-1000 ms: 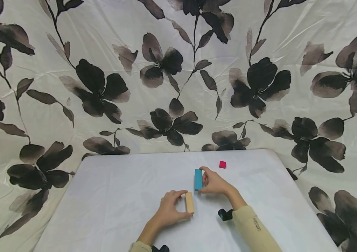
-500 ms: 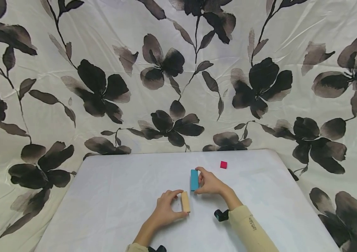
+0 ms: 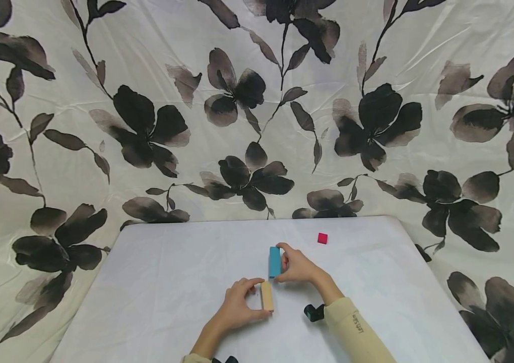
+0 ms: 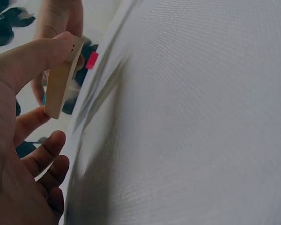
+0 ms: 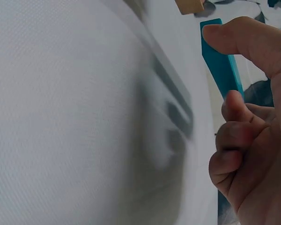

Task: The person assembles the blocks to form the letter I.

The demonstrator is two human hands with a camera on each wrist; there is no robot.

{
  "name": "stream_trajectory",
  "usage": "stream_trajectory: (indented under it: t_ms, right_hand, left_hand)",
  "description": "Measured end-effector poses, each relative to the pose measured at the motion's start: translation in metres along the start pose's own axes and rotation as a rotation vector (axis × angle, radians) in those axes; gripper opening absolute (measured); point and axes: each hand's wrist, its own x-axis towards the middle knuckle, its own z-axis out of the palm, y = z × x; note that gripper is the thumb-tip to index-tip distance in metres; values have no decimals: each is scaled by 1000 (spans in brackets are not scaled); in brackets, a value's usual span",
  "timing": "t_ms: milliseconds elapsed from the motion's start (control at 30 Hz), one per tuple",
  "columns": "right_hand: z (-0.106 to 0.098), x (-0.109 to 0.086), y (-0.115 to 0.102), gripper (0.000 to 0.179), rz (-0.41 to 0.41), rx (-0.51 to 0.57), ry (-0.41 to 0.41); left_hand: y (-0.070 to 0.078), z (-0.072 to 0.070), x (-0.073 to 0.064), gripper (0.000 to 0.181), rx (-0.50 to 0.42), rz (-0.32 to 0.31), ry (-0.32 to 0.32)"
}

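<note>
A plain wooden block (image 3: 267, 296) is pinched at its two ends by the thumb and index finger of my left hand (image 3: 238, 305). In the left wrist view the same pale block (image 4: 60, 89) tilts a little above the white surface, while the other fingers curl loosely below it. My right hand (image 3: 301, 265) pinches a blue block (image 3: 274, 262) the same way, thumb at the near end. The right wrist view shows that block (image 5: 221, 65) raised over its shadow. Blue stands just beyond the wooden one, their near ends close together in the head view.
On the white-covered table (image 3: 171, 282), a small red block (image 3: 322, 238) lies near the far edge, right of both hands. A floral cloth (image 3: 248, 126) hangs behind the table. Black wrist cameras, one of them (image 3: 314, 312) by the right sleeve, sit at both wrists.
My right hand has carried the blue block left, to a spot almost in line with the wooden one. The left hand has shifted slightly left and nearer. The red block stays put.
</note>
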Motion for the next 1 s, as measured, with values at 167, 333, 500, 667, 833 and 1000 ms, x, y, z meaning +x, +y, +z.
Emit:
stream_trajectory:
  t_ms: [167, 333, 500, 667, 833, 1000]
  right_hand:
    - [8, 1, -1, 91, 6, -9, -3]
    - [12, 2, 0, 92, 29, -35, 3]
    - [17, 4, 0, 91, 39, -44, -1]
    - [18, 9, -4, 91, 24, -61, -12]
    - [17, 12, -5, 89, 19, -66, -2]
    - [22, 13, -1, 89, 20, -58, -24]
  left_hand:
    - [-3, 1, -3, 79, 3, -11, -7]
    - [-5, 0, -2, 80, -4, -8, -22]
    - [-8, 0, -3, 81, 14, -19, -31]
    - [-11, -1, -2, 81, 40, -20, -22]
    - [-13, 0, 0, 81, 71, 6, -18]
    - [-15, 3, -5, 82, 69, 6, -35]
